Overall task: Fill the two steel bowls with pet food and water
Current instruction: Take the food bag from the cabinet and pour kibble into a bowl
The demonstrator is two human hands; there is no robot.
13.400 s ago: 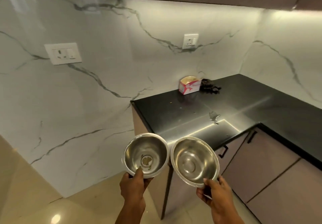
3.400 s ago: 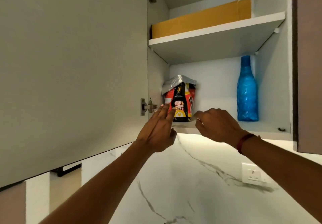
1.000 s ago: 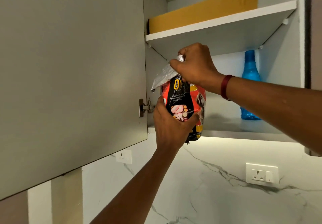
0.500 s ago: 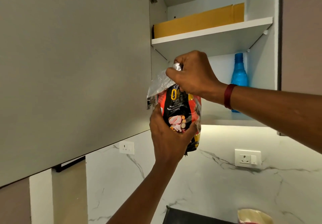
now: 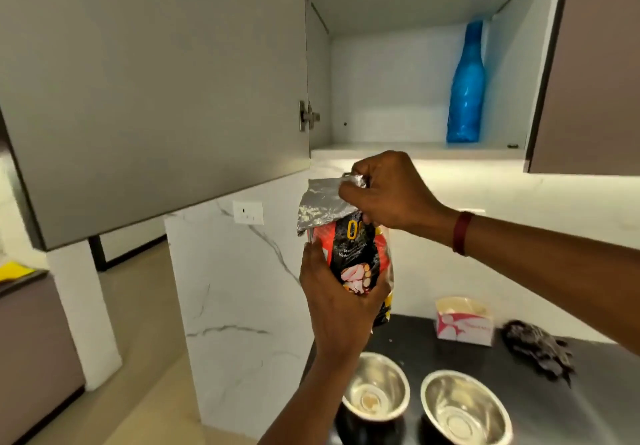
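Note:
I hold a red and black pet food bag (image 5: 356,254) with a folded silver top in front of me, below the open cupboard. My left hand (image 5: 337,301) grips its lower body from the left. My right hand (image 5: 388,191) pinches the silver top. Two steel bowls stand side by side on the black counter (image 5: 588,406) beneath: the left bowl (image 5: 375,394) has a bit of residue at its bottom, the right bowl (image 5: 464,410) looks empty. A blue water bottle (image 5: 465,84) stands upright on the cupboard's lower shelf.
The grey cupboard door (image 5: 152,91) hangs open at the left, at head height. A small pink and white carton (image 5: 464,323) and a dark crumpled thing (image 5: 535,347) lie at the back of the counter by the marble wall. Beige floor lies to the left.
Both hands have brought the bag down and out of the cupboard. The view has tilted down, so the two bowls on the counter now show.

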